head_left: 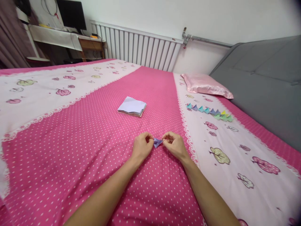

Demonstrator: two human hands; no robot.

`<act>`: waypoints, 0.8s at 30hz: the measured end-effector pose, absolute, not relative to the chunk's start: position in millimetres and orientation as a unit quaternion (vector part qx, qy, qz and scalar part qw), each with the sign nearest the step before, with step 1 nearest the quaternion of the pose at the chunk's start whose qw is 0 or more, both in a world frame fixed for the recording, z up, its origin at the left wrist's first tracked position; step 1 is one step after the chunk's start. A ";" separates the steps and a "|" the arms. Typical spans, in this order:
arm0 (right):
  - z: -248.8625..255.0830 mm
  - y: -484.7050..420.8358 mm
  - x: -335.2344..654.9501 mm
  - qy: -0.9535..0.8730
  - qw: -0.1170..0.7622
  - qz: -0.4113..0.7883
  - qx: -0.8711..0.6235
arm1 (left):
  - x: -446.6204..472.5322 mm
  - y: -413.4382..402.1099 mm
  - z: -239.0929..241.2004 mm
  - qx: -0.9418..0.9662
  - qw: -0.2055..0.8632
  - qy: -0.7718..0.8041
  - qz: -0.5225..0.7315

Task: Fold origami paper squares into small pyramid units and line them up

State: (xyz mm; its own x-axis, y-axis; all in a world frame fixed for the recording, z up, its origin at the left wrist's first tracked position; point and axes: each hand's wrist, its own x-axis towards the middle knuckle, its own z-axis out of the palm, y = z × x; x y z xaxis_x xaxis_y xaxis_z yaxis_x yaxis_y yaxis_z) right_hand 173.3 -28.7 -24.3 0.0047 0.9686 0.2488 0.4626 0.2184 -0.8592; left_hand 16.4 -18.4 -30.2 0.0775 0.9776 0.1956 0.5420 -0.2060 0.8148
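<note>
Between my hands, just above the pink dotted bedspread (103, 150), is a small folded piece of purple paper (157, 143). My left hand (143, 145) pinches its left corner between thumb and fingertips. On the opposite side, my right hand (174, 145) pinches the right corner the same way. A stack of square paper sheets (132, 105), pale lilac on top, lies a little beyond my hands to the left. To the right, a row of small folded paper pieces (207, 110) in blue, purple, yellow and green rests on the bed.
A pink satin pillow (207, 85) lies against the grey padded headboard (263, 75) at the right. Behind the bed stand a white radiator (138, 45) and a pipe (209, 40). A desk (90, 47) with a black monitor (71, 15) is at the back left.
</note>
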 end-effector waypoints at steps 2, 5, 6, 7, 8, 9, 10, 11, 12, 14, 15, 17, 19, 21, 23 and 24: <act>-24.3 -29.1 174.7 -0.655 0.431 0.275 -0.556 | 15.5 -20.4 -28.0 0.701 0.253 0.562 0.359; -25.2 -29.9 177.0 -0.686 0.405 0.239 -0.556 | 15.3 -25.8 -23.2 0.752 0.180 0.553 0.309; -25.6 -30.1 177.6 -0.696 0.397 0.225 -0.554 | 15.5 -27.7 -21.9 0.767 0.159 0.549 0.292; -26.0 -30.2 178.0 -0.707 0.391 0.211 -0.550 | 15.9 -29.3 -20.8 0.778 0.143 0.547 0.276; -26.2 -30.2 178.3 -0.716 0.385 0.199 -0.547 | 16.2 -30.5 -20.2 0.786 0.130 0.545 0.262; -26.1 -30.1 178.5 -0.725 0.378 0.186 -0.545 | 16.5 -31.3 -19.9 0.791 0.122 0.544 0.252; -25.9 -30.0 178.5 -0.734 0.370 0.174 -0.542 | 16.7 -31.7 -20.1 0.794 0.116 0.544 0.245; -25.5 -29.9 178.4 -0.742 0.362 0.163 -0.540 | 16.7 -31.7 -20.8 0.796 0.114 0.543 0.241; -25.0 -29.8 178.2 -0.749 0.356 0.152 -0.538 | 16.6 -31.4 -21.8 0.799 0.112 0.540 0.240; -24.1 -29.7 177.8 -0.761 0.344 0.139 -0.531 | 16.0 -30.1 -24.5 0.806 0.106 0.528 0.244; -23.8 -29.9 177.5 -0.768 0.337 0.137 -0.528 | 15.7 -29.5 -26.0 0.811 0.103 0.521 0.246; -23.6 -30.6 177.1 -0.780 0.316 0.133 -0.524 | 15.3 -28.5 -28.2 0.818 0.100 0.510 0.245; -23.5 -32.1 177.0 -0.794 0.285 0.125 -0.522 | 15.4 -28.3 -29.3 0.819 0.103 0.512 0.239; -23.2 -34.3 177.6 -0.808 0.254 0.116 -0.519 | 15.7 -28.6 -29.3 0.816 0.107 0.517 0.234; -22.4 -36.6 178.7 -0.817 0.227 0.113 -0.517 | 16.1 -29.1 -29.2 0.817 0.104 0.518 0.231; -21.9 -37.5 179.4 -0.820 0.216 0.114 -0.518 | 16.2 -29.3 -29.2 0.818 0.101 0.517 0.230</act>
State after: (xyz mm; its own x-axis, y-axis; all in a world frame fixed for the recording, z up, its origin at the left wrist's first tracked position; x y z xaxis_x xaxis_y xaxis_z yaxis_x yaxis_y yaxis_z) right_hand 179.4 -37.5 -21.9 -0.3697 0.8985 0.2367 0.7998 0.4374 -0.4111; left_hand 16.2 -29.3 -29.2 0.3593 0.8926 0.2722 0.8002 -0.4448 0.4023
